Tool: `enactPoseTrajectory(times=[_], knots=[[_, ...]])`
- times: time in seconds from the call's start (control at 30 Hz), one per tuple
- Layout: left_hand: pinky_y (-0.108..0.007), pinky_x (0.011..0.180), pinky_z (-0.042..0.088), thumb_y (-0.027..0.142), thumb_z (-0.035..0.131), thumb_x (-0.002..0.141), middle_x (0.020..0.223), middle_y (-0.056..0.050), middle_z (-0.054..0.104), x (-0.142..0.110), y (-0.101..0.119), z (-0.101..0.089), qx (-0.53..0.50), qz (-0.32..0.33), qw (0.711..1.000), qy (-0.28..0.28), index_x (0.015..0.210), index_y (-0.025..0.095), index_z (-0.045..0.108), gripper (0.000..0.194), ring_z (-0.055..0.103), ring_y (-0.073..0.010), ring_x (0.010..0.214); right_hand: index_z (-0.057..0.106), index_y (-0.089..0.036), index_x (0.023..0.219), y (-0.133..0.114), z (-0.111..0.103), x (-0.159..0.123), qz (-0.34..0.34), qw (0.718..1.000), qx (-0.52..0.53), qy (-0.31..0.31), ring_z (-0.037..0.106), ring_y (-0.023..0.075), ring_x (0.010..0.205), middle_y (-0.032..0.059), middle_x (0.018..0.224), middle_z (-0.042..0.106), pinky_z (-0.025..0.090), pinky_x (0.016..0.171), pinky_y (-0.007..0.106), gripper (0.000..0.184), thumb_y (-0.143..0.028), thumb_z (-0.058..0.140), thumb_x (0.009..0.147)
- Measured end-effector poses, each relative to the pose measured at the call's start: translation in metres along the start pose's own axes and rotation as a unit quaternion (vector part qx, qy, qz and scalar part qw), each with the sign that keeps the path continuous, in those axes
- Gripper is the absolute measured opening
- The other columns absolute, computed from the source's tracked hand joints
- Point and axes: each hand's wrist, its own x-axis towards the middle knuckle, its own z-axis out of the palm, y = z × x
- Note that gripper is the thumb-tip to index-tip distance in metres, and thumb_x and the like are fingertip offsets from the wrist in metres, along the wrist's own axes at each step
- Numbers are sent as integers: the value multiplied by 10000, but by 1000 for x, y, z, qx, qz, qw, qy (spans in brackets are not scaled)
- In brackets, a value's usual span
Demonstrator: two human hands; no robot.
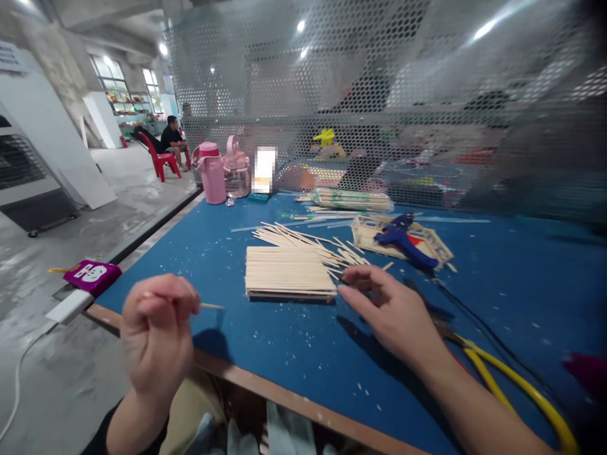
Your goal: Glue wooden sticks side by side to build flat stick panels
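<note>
Raised above the table's near left edge, my left hand [159,325] is closed in a pinch on a thin wooden stick [212,306], whose tip points right. A flat panel of wooden sticks [287,268], laid side by side on a low frame, lies in the middle of the blue table. At its right corner is my right hand [389,309], fingers curved and apart from the thumb, with nothing visible between them; whether it touches the panel I cannot tell. Loose wooden sticks [296,239] lie in a heap behind the panel.
A blue glue gun [408,240] rests on a small stick frame [443,253]. Yellow-handled pliers [488,370] lie beside my right forearm. Bagged sticks [353,200], a pink flask [213,177] and a perforated metal screen [284,82] stand behind. A purple power strip [92,277] sits left.
</note>
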Motion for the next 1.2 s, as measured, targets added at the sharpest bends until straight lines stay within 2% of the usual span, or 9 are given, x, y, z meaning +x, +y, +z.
enactPoseTrajectory(times=[0.07,0.13,0.23,0.33,0.43,0.7,0.87,1.03,1.2], knots=[[-234,541,434,297,404,889,634,9,517,-3,5,2,117,72,978,-155,955,251,588,201,483,-117,568,556,-211,750,-1,-1,-1,-12,1000,0,18,519,154,579,29,668,582,429,528,258,176,-385,529,737],[-254,605,450,209,391,880,749,-36,569,-11,2,12,171,98,930,-310,1248,229,451,373,519,-143,669,563,-210,716,-2,-3,-4,-22,1000,13,-1,514,153,571,23,630,575,429,542,260,197,-391,502,764],[-296,664,467,152,333,873,764,-60,594,-26,-13,35,198,87,893,-394,1397,161,188,544,538,-161,693,606,-197,741,-4,-6,-7,-43,994,48,-88,528,151,561,25,622,599,427,523,254,228,-397,502,766],[-309,669,476,164,332,875,752,-64,612,-36,-28,53,224,69,879,-414,1404,144,151,559,558,-169,690,653,-190,752,-7,-8,-10,-69,983,53,-162,551,149,568,28,647,643,427,525,247,209,-374,556,733],[-316,670,483,178,365,873,764,-70,620,-40,-35,58,248,78,869,-422,1398,159,185,555,575,-180,709,675,-184,746,-9,-6,-12,-87,978,47,-186,563,143,576,27,648,659,427,545,240,182,-345,597,715],[-290,656,493,199,374,885,743,-65,636,-40,-30,63,262,127,856,-428,1360,166,290,483,592,-172,710,666,-187,698,-13,-1,-13,-115,965,27,-236,541,124,571,16,644,657,397,567,228,205,-314,527,780],[-298,664,483,249,425,873,831,-76,672,-30,-31,41,298,120,856,-406,1025,194,604,241,603,-183,752,632,-192,642,-8,-10,-9,-97,974,-13,-202,515,121,554,-5,584,606,376,557,224,208,-309,522,774],[-298,678,464,329,472,854,814,-52,678,-20,-43,12,345,85,873,-335,852,201,629,203,610,-186,757,624,-188,627,-2,-13,-3,-26,982,-34,-186,480,116,537,-18,560,565,349,517,228,199,-313,531,751],[-266,664,459,318,512,831,790,-40,675,-15,-47,7,327,85,891,-302,825,194,641,179,602,-169,736,584,-183,578,0,-9,-2,48,987,3,-156,410,95,474,-33,506,498,308,450,220,205,-336,570,714]])
